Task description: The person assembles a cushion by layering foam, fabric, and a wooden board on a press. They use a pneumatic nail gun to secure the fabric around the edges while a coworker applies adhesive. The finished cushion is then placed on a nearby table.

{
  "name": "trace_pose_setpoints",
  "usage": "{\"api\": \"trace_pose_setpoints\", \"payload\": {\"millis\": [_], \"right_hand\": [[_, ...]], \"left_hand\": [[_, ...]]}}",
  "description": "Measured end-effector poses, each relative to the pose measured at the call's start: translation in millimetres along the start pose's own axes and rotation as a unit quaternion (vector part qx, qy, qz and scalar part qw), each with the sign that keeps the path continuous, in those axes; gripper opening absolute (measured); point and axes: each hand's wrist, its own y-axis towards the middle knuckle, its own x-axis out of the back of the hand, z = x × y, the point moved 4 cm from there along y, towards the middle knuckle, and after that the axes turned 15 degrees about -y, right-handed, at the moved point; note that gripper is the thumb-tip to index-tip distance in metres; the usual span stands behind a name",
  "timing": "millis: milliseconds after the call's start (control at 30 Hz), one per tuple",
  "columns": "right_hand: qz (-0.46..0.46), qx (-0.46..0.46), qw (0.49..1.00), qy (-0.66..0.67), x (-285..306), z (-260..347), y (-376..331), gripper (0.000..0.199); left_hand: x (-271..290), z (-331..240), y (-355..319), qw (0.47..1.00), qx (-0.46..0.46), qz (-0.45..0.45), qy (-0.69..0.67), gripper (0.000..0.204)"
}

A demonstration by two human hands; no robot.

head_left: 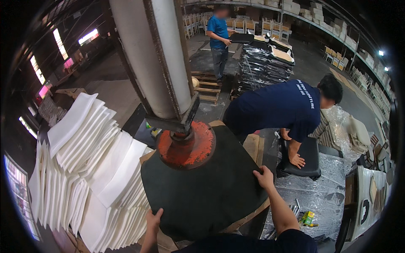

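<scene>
A dark green-black sheet of upholstery material (202, 196) lies spread out in front of me, its surface smooth and its corners rounded. The red, worn round press plate (187, 145) bears down on its far part, and whether the two touch firmly I cannot tell. My left hand (153, 220) grips the sheet's near left edge, thumb on top. At the right edge my right hand (265, 178) pinches the material, fingers partly hidden beneath. Brown board (249, 215) shows under the sheet along its rim.
A thick grey cylinder (156, 55) in a rusty frame rises above the plate. Stacked white foam pads (109, 168) stand at left. To the right, a co-worker (274, 107) leans over a black seat pad (306, 158) on a plastic-wrapped surface (320, 198). Another person (218, 40) stands behind.
</scene>
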Motion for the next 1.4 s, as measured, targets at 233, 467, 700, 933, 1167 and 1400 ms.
{"api": "trace_pose_setpoints", "payload": {"millis": [233,467,700,933,1167,1400], "right_hand": [[-0.168,0.009,0.986,0.0,6.7,-19.6,-44.9,0.043],[-0.16,-0.037,0.985,0.047,0.0,-12.9,-66.4,0.036],[-0.207,-0.053,0.977,0.023,4.3,-21.8,-60.3,0.034],[-0.229,-0.055,0.971,0.031,-4.4,-20.5,-79.2,0.039],[-0.275,-0.035,0.96,0.048,-7.2,-31.0,-97.4,0.04],[-0.251,-0.11,0.961,0.043,-25.0,-21.8,-132.6,0.035]], "left_hand": [[-3.7,8.5,-8.3,0.993,0.013,0.013,-0.115,0.032],[27.7,20.4,-19.2,0.993,0.077,0.009,-0.091,0.025],[28.8,51.0,-29.9,0.982,0.111,0.089,-0.126,0.033],[47.9,60.0,-35.0,0.981,0.11,0.049,-0.153,0.021],[43.7,53.8,-33.1,0.977,0.034,0.103,-0.182,0.034],[60.5,31.7,-6.5,0.983,0.083,0.103,-0.13,0.047]]}}
